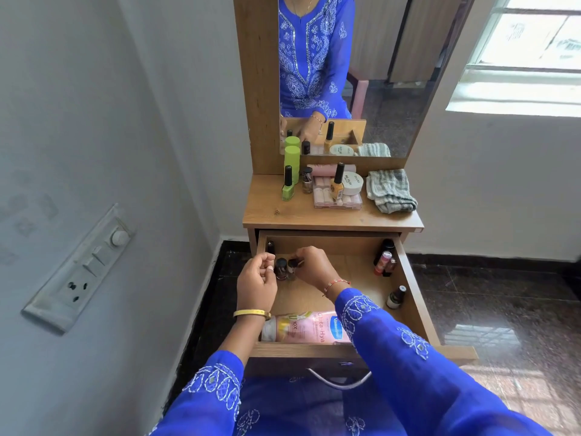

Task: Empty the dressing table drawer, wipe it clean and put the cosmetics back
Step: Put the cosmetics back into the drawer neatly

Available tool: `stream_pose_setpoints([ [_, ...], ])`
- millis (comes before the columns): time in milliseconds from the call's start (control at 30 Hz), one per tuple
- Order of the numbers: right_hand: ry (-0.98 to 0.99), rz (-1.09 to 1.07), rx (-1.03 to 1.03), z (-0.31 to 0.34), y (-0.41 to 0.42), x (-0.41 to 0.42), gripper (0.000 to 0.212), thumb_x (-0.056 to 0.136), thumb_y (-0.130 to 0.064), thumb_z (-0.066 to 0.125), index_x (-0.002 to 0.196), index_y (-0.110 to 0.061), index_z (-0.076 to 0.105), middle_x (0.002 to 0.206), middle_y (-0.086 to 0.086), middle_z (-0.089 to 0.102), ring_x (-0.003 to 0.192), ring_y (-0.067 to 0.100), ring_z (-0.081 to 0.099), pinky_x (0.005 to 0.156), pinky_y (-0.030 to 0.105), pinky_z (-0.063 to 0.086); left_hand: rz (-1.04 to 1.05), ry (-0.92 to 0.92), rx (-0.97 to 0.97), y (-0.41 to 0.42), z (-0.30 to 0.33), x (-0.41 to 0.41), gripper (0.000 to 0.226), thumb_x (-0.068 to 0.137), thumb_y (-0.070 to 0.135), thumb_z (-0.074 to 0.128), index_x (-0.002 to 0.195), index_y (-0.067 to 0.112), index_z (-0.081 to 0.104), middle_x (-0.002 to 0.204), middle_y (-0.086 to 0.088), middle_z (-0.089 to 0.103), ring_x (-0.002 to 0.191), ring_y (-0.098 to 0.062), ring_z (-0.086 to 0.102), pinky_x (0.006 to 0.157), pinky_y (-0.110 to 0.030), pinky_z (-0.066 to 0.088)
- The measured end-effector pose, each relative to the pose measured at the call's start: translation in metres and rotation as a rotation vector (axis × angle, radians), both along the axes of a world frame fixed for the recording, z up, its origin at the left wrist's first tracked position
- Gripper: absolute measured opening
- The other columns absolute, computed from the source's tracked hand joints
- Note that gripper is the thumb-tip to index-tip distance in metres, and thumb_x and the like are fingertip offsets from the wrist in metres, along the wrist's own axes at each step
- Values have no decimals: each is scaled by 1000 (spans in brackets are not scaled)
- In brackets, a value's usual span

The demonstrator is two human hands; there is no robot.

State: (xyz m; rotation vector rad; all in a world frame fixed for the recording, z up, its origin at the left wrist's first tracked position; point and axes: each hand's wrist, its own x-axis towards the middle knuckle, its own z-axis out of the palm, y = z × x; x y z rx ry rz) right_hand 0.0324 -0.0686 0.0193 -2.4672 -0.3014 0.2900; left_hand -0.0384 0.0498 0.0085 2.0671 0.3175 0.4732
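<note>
Right hand (309, 265) fingers (298, 259) pinch a small bottle (293, 266); left hand (256, 280) curled, empty.

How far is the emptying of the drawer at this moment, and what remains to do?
Partly emptied. Done: nail polishes, a white jar and a pink box stand on the tabletop. In hand: the right hand pinches a small dark bottle in the open drawer; the left hand hovers curled beside. Left: the lotion bottle, bottles by the right wall, wiping with the folded cloth, refilling.
</note>
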Motion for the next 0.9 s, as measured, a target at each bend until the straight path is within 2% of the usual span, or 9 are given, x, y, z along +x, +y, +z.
stream_pose_setpoints([
  [133,-9,-37,20,-2,-3,2,25,80,-1,62,104,-5,69,103,13,70,95,24,65,81,26,49,2,0,-10,0,1,0,22,86,2,51,103,11,63,102,-6,67,82,-13,60,66,-10,43],
  [267,7,-138,67,-4,-9,6,21,81,-6,65,102,-4,69,99,14,71,92,23,64,75,22,45,6,-3,-17,0,1,-1,22,86,2,51,103,11,63,101,-6,67,81,-12,59,66,-10,44],
  [400,48,-248,157,-4,-16,9,19,78,-4,68,96,-1,70,96,16,71,83,21,63,79,29,52,7,4,-22,0,1,0,22,86,2,51,103,11,63,102,-7,68,83,-13,60,69,-17,47],
  [533,58,-232,157,-6,-14,7,20,75,-5,71,96,-4,71,94,13,71,77,13,55,62,17,40,8,3,-16,0,2,0,23,86,1,51,103,9,63,102,-7,67,83,-13,59,66,-10,43],
  [667,50,-194,139,-8,-5,5,23,77,-6,71,99,-6,70,90,9,69,76,12,54,67,17,37,10,7,-9,0,2,0,23,86,0,51,102,10,63,102,-7,67,82,-13,58,66,-10,43],
  [767,39,-159,126,-9,0,3,25,76,-6,71,102,-6,68,97,11,70,77,12,54,69,17,38,10,6,1,-1,3,0,22,86,0,51,102,9,64,102,-7,67,81,-11,58,65,-8,42],
  [900,18,-147,116,-10,2,1,27,77,-6,70,105,-6,67,101,12,70,88,20,62,70,16,38,6,7,-1,0,3,-1,22,87,1,51,103,9,63,103,-7,67,82,-12,59,65,-8,42],
])
